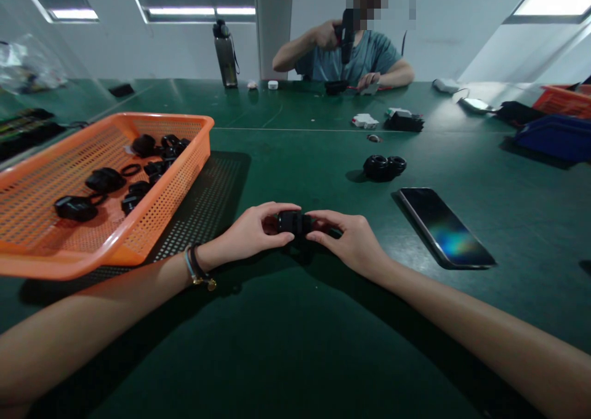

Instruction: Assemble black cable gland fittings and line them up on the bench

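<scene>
A small black part [295, 223] is held between my two hands, just above the green table [295, 345] near the middle of the view. The thumb and fingers of my left hand [258, 227] pinch its left end. My right hand [348, 237] grips the right end with thumb and fingertips. Dark shadow lies under the part, and its fine details are too dark to make out. To the left stands an orange basket [108, 265] with several black parts [105, 179] in it. Beyond my right hand sits a pair of round black pieces [384, 167].
A phone [446, 227] lies right of my right hand. Across the table a person [341, 56] holds a dark tool [348, 35]. A bottle [225, 55] stands at the back. White and black pieces [404, 120] lie further off, and a blue bin [556, 137] is at the right.
</scene>
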Demonstrator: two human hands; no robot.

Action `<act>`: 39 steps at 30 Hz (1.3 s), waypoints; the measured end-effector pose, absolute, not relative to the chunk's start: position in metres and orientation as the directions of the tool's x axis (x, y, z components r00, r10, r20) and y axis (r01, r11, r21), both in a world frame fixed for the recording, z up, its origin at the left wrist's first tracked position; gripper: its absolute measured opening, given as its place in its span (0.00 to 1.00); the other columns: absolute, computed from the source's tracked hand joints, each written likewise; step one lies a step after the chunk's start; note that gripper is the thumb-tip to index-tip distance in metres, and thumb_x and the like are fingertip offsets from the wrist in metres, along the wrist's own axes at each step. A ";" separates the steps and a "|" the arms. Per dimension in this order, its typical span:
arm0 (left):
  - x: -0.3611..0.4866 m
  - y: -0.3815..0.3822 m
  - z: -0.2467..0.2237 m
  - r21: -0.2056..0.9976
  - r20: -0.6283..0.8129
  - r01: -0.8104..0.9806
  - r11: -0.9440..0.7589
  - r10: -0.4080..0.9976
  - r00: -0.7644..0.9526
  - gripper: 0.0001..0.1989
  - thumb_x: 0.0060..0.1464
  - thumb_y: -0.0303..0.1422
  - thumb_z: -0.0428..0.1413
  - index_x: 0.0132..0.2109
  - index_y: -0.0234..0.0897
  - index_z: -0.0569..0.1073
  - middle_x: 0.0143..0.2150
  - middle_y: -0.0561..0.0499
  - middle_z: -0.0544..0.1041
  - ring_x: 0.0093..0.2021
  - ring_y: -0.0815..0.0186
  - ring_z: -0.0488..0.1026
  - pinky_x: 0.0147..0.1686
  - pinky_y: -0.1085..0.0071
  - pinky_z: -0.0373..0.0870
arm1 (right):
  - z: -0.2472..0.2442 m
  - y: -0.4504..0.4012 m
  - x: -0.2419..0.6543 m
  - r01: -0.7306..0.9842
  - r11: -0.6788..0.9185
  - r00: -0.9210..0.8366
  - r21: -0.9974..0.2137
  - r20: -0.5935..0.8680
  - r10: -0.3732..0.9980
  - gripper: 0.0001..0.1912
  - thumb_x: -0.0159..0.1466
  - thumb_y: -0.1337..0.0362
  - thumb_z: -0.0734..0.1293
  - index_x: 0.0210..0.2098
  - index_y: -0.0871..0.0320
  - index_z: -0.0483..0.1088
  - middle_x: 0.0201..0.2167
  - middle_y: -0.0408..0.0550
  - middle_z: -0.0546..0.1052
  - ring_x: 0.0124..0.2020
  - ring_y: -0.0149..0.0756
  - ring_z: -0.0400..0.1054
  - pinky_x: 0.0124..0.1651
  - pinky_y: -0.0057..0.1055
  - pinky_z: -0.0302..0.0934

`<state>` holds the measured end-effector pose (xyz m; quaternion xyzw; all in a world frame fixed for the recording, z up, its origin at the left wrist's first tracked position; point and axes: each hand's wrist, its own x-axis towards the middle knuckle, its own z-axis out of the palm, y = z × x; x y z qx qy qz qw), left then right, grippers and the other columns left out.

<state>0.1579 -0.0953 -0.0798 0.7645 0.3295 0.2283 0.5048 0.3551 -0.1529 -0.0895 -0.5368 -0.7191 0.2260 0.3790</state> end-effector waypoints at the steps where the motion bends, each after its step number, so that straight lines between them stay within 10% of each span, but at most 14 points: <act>1: 0.158 -0.095 -0.080 0.922 0.019 0.272 -0.275 0.734 0.679 0.25 0.45 0.33 0.58 0.53 0.34 0.70 0.49 0.45 0.74 0.41 0.64 0.74 0.42 0.68 0.72 | -0.090 -0.153 0.355 0.599 0.322 -0.137 -0.733 0.303 0.943 0.13 0.56 0.67 0.69 0.42 0.57 0.75 0.31 0.43 0.81 0.30 0.35 0.75 0.36 0.32 0.70; 39: 0.157 -0.094 -0.080 0.894 0.045 0.296 -0.337 0.723 0.689 0.24 0.46 0.34 0.58 0.52 0.33 0.71 0.46 0.45 0.74 0.40 0.64 0.73 0.40 0.69 0.71 | -0.090 -0.156 0.357 0.673 0.378 -0.148 -0.635 0.386 0.911 0.15 0.54 0.69 0.71 0.41 0.53 0.74 0.34 0.44 0.79 0.34 0.36 0.73 0.37 0.34 0.68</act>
